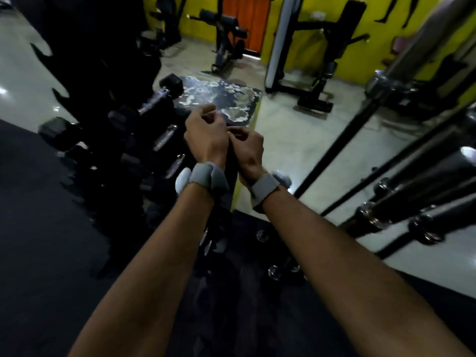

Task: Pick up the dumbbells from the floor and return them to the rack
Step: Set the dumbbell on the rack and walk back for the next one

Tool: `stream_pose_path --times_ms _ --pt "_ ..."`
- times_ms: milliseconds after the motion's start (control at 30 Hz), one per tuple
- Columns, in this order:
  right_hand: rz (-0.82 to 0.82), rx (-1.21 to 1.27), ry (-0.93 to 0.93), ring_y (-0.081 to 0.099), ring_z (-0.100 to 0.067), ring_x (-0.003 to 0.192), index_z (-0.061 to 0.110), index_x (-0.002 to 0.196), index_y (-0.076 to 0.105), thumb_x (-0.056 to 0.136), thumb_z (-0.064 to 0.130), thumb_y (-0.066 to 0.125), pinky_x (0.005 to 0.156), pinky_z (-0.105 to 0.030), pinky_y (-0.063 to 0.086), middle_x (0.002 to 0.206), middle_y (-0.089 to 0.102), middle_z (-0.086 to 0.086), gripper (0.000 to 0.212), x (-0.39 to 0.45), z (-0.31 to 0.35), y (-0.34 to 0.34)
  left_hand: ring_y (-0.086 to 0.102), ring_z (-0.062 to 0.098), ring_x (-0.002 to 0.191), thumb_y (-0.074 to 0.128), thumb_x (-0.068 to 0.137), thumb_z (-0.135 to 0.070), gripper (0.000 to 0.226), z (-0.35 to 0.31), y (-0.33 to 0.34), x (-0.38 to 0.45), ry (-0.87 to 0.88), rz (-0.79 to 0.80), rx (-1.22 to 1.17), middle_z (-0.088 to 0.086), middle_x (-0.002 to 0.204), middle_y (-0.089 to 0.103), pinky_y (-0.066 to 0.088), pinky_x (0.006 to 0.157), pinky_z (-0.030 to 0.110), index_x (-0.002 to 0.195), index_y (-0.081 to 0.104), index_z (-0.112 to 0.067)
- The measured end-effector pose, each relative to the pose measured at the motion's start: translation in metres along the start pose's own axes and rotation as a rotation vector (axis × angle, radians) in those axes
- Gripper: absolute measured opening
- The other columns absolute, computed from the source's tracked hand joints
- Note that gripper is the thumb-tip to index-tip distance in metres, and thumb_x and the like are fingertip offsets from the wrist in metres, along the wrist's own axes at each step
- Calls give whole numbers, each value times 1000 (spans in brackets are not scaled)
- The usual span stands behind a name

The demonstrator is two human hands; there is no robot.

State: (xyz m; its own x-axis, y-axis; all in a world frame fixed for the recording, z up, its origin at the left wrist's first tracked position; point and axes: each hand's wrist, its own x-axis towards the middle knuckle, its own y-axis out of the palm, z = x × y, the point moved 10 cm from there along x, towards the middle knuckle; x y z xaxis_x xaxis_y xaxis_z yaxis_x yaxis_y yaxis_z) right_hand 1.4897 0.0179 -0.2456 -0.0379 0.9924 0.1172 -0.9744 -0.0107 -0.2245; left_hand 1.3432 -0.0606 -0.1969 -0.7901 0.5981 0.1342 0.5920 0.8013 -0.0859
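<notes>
Two bare forearms reach forward mid-frame, left hand just left of and touching right hand, a grey fabric wristband on each wrist. Left of the hands, black hex-head dumbbells with chrome handles sit in rows on the dark tiered rack. Beyond the hands, a worn black rubber mat on the floor. Behind it, a black padded bench machine against the yellow wall. Chrome barbell bars slant along the right edge.
</notes>
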Motion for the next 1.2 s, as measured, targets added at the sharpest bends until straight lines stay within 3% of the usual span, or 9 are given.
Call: stream_pose_path --times_ms 100,200,300,433,500,667,833,1067,1200 --pt "-66 127 101 74 -10 71 20 85 76 87 9 71 78 -39 63 80 77 0 13 -21 -20 -53 71 11 87 69 84 -27 14 9 27 -44 -83 79 -70 -5 88 75 58 86 33 95 75 -22" --pt "-61 207 148 76 -25 80 15 91 74 92 7 69 62 -29 58 86 77 -8 10 -50 -27 -91 71 13 82 70 84 -22 9 19 37 -84 -146 116 -120 -4 85 74 60 82 34 93 75 -23" --pt "-121 195 119 75 -26 77 5 99 74 92 7 68 54 -20 51 91 77 -15 10 -89 -33 -157 70 14 87 71 87 -19 13 17 52 -148 -129 200 -74 -1 88 73 57 80 26 99 75 -16" --pt "-204 216 116 73 -22 72 14 89 75 89 6 70 77 -44 63 85 76 -12 9 -141 -53 -238 70 16 88 71 88 -22 19 10 66 -228 -124 283 -47 3 92 74 55 77 25 104 75 -12" --pt "-255 187 106 74 -21 74 23 82 75 85 16 71 78 -48 63 81 77 -6 8 -171 -62 -288 71 17 86 72 87 -24 16 -2 72 -279 -94 306 -62 2 89 73 59 81 32 100 75 -15" --pt "-384 142 84 72 -13 68 23 83 75 85 15 73 72 -36 61 76 76 0 8 -260 -74 -400 72 17 84 73 83 -30 9 -22 93 -410 -33 450 -67 1 86 75 60 81 37 89 73 -24" --pt "-525 117 136 73 -7 73 27 78 77 81 30 71 77 -38 62 75 75 9 7 -348 -92 -506 73 22 87 71 83 -35 17 -44 115 -538 -19 624 -37 2 88 76 60 81 37 93 74 -21" --pt "-681 54 201 74 -16 77 30 71 75 81 30 70 80 -45 62 75 76 9 11 -388 -104 -604 72 15 83 70 78 -44 21 -60 169 -635 -6 917 -27 -7 83 76 62 80 41 87 75 -25" --pt "-744 -38 240 74 -18 77 28 74 76 79 33 65 81 -43 62 75 76 9 13 -392 -111 -651 74 18 81 70 68 -51 26 -49 209 -649 -34 949 -15 -8 76 75 62 80 44 76 74 -28"
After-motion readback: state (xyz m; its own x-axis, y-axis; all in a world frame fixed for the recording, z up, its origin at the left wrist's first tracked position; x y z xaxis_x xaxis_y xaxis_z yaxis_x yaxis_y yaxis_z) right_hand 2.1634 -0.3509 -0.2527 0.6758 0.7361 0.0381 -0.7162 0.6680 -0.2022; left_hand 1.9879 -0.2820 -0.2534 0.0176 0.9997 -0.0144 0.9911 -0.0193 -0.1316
